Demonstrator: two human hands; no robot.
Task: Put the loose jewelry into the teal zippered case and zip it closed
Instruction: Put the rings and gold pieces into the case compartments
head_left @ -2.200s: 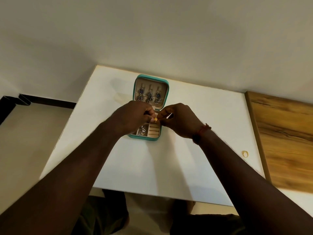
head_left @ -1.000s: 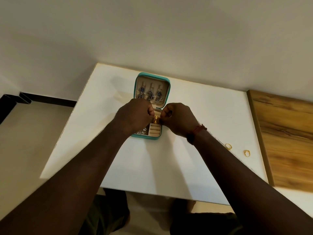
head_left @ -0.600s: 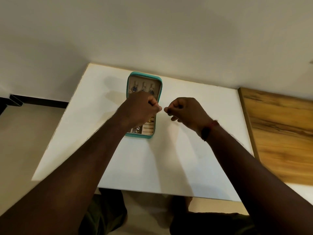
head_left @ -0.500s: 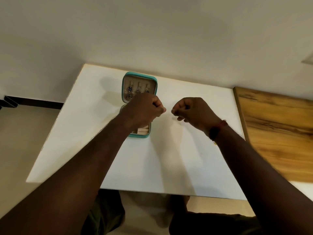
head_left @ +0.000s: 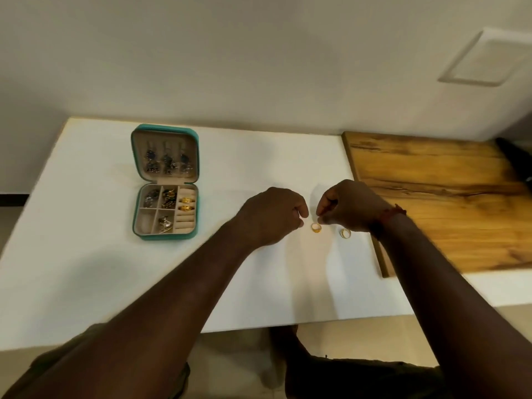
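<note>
White table stands against a pale wall. Toward its right side the right hand has its thumb and forefinger drawn together, tips at the far-right edge of a gold ring that lies on the table. I cannot tell whether they grip it or only touch it. The left hand, just left of that ring, is clenched with nothing seen in it. A second ring lies just to the right, close under the right wrist, which wears a red thread band. Well to the left and farther back the teal case lies unzipped and open. Earrings hang in its lid, and two gold rings sit in the tray's rolls. A wooden board adjoins the table's right edge.
</note>
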